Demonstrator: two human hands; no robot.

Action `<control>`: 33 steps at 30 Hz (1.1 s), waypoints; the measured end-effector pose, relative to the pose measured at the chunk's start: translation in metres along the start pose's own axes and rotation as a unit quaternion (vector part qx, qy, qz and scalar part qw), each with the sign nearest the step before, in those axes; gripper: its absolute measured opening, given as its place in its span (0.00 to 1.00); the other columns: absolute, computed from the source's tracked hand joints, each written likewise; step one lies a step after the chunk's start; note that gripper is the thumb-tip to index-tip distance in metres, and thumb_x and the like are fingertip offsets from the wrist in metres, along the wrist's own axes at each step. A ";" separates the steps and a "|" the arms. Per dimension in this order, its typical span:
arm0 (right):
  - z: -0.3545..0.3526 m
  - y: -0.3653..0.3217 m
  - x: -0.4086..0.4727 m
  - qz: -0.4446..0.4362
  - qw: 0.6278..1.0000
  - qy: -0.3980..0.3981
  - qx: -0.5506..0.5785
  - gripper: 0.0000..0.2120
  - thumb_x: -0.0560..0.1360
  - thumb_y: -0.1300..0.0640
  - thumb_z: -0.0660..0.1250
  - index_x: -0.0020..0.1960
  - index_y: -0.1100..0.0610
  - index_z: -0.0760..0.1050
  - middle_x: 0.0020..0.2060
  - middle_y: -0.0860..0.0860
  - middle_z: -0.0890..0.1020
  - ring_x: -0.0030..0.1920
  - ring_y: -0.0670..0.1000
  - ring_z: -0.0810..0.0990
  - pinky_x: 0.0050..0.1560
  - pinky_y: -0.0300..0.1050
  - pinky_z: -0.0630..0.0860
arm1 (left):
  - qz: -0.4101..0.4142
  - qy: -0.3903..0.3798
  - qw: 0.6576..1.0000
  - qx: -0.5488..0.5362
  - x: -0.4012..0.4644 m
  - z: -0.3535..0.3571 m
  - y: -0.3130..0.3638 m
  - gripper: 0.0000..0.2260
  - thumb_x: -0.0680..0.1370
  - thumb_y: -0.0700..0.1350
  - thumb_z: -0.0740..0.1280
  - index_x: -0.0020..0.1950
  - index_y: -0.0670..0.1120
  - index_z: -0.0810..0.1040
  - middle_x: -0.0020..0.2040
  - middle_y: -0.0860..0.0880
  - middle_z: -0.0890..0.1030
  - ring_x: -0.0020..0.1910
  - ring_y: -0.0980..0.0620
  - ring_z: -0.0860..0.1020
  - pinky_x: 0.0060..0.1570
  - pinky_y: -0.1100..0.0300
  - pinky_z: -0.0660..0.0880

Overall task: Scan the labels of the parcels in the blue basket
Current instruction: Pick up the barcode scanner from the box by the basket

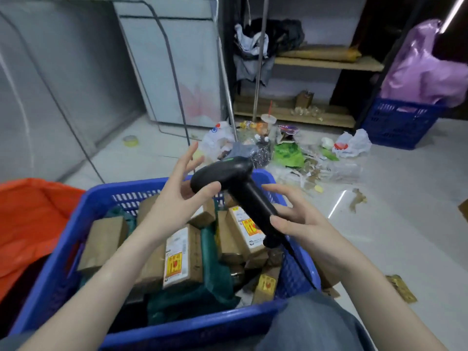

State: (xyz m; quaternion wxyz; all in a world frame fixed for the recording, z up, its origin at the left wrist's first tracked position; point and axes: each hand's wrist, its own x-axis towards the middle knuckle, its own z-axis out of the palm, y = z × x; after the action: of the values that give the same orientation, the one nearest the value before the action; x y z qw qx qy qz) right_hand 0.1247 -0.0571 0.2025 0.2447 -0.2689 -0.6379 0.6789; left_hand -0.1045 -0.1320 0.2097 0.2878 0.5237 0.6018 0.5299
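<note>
A black handheld barcode scanner (243, 196) hangs over the far right part of the blue basket (101, 196), head up-left, handle slanting down-right. My left hand (174, 196) cups the scanner head with the thumb pressed on it, its fingers spread. My right hand (298, 224) holds the handle, thumb across it, fingers loosely extended. In the basket lie several brown cardboard parcels. One (177, 257) shows a white label with a yellow-red sticker. Another labelled one (247, 229) sits under the scanner handle. Dark green plastic bags (215, 274) lie between the boxes.
An orange bag (33, 219) lies left of the basket. Litter and plastic bags (286, 150) are strewn on the floor beyond it. A second blue basket (397, 125) with a pink bag (425, 72) stands far right, beside wooden shelves (326, 63). My grey-trousered knee (311, 325) touches the basket's near rim.
</note>
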 end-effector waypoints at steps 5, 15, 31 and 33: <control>0.030 -0.005 0.021 0.017 0.992 -0.111 -0.051 0.25 0.73 0.61 0.68 0.67 0.46 0.69 0.60 0.51 0.83 0.59 0.51 0.80 0.54 0.47 0.77 | 0.029 0.016 0.999 -0.014 -0.018 -0.035 0.009 0.20 0.71 0.48 0.72 0.62 0.59 0.74 0.56 0.65 0.81 0.55 0.67 0.78 0.51 0.74 0.71; 0.084 0.008 0.076 0.039 0.993 -0.070 -0.083 0.13 0.73 0.61 0.71 0.57 0.57 0.78 0.46 0.55 0.85 0.45 0.52 0.85 0.50 0.44 0.80 | 0.031 0.088 0.995 0.023 -0.029 -0.046 -0.031 0.20 0.64 0.56 0.73 0.55 0.67 0.77 0.57 0.55 0.80 0.56 0.59 0.78 0.56 0.62 0.75; -0.036 0.086 0.130 0.197 0.970 0.121 -0.076 0.11 0.71 0.61 0.71 0.51 0.65 0.77 0.37 0.58 0.83 0.34 0.53 0.82 0.39 0.48 0.80 | -0.252 -0.046 0.966 -0.018 0.031 0.031 -0.129 0.22 0.80 0.52 0.62 0.73 0.51 0.63 0.68 0.51 0.71 0.58 0.57 0.70 0.56 0.61 0.64; -0.051 0.102 0.131 0.219 0.963 0.134 -0.078 0.14 0.71 0.60 0.72 0.54 0.63 0.78 0.44 0.60 0.85 0.42 0.56 0.84 0.49 0.52 0.81 | -0.284 -0.068 0.956 -0.011 0.038 0.053 -0.145 0.25 0.79 0.54 0.63 0.73 0.52 0.61 0.70 0.49 0.70 0.59 0.56 0.70 0.57 0.61 0.63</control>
State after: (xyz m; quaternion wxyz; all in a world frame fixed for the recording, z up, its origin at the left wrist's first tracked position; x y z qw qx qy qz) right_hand 0.0643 0.0620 0.0918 0.1519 -0.5087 -0.5756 0.6220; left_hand -0.1148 -0.0628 0.0666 0.4721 0.3629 0.6988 0.3964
